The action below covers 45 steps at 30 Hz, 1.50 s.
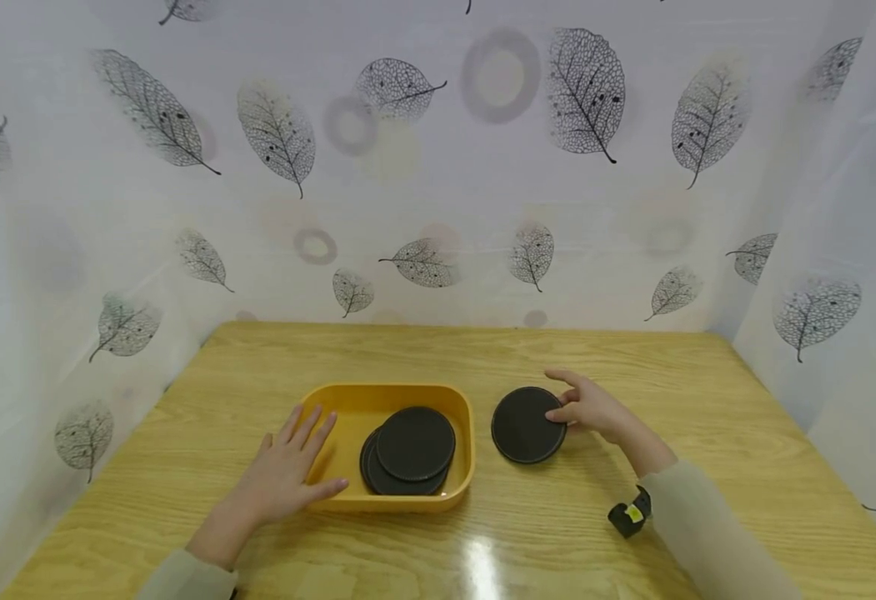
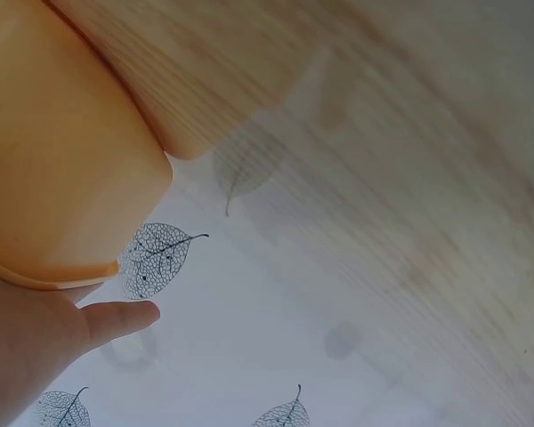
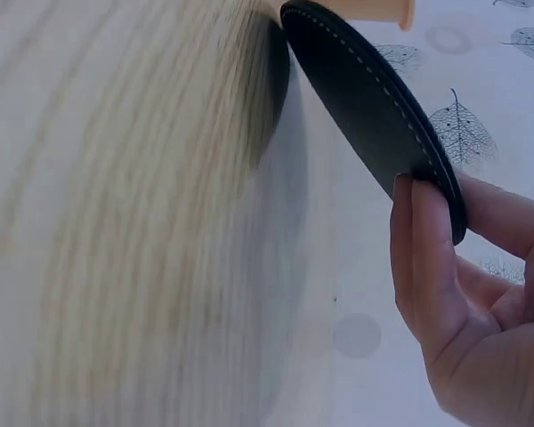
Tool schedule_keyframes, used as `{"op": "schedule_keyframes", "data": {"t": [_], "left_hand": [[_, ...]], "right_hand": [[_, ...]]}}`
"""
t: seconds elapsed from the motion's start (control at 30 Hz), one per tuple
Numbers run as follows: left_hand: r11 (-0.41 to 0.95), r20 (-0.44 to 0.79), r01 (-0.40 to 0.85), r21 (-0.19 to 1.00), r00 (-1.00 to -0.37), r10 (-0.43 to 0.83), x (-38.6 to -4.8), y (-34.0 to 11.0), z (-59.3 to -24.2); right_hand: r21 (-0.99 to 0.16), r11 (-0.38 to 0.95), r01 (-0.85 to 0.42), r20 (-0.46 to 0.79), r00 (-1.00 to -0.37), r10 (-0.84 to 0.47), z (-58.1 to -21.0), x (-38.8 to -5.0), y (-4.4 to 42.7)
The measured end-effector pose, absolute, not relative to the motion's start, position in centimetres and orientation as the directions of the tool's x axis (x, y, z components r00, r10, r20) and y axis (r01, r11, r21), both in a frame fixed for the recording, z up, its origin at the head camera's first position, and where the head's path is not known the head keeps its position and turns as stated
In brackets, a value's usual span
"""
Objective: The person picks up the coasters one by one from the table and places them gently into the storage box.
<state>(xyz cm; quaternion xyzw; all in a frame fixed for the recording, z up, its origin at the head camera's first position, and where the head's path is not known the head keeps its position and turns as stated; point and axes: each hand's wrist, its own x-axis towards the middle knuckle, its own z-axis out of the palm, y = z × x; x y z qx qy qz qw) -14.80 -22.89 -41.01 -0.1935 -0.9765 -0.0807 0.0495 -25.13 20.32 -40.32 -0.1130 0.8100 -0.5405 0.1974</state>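
My right hand (image 1: pixel 597 408) pinches a round black coaster (image 1: pixel 523 427) by its right edge, thumb on top and fingers beneath. In the right wrist view the coaster (image 3: pixel 369 107) has light stitching round its rim and tilts, its held side raised off the table; its lower edge is close to the wood, and I cannot tell if they touch. Left of it stands a yellow plastic tray (image 1: pixel 347 425) with several more black coasters (image 1: pixel 417 443) overlapping in its right half. My left hand (image 1: pixel 280 479) lies over the tray's left end, fingers straight and spread.
The wooden table (image 1: pixel 603 517) reaches back to a pale leaf-printed curtain (image 1: pixel 438 175), which also hangs along both sides. A black strap device (image 1: pixel 630 512) sits at my right wrist.
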Motion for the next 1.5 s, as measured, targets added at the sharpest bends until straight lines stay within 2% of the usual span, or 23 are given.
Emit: {"op": "schedule_keyframes", "data": {"t": [0.6,0.8,1.2,1.5], "left_hand": [[0.912,0.133,0.386,0.139,-0.92,0.369,-14.8,-22.9,-41.1],[0.912,0.132,0.388,0.137,-0.919,0.371,-14.8,-22.8,-41.1],[0.914,0.125,0.381,0.141,-0.922,0.365,-14.8,-23.0,-41.0],[0.912,0.119,0.383,0.145,-0.922,0.368,-14.8,-23.0,-41.1]], "right_hand": [[-0.99,0.092,0.105,-0.132,-0.911,-0.391,-40.2,-23.0,20.9],[-0.993,0.039,0.115,-0.121,-0.915,-0.384,-39.7,-22.6,20.1],[-0.985,-0.105,0.138,-0.076,-0.887,-0.455,-38.4,-22.8,16.1],[-0.977,-0.145,0.153,-0.056,-0.851,-0.523,-38.1,-22.8,12.2]]}}
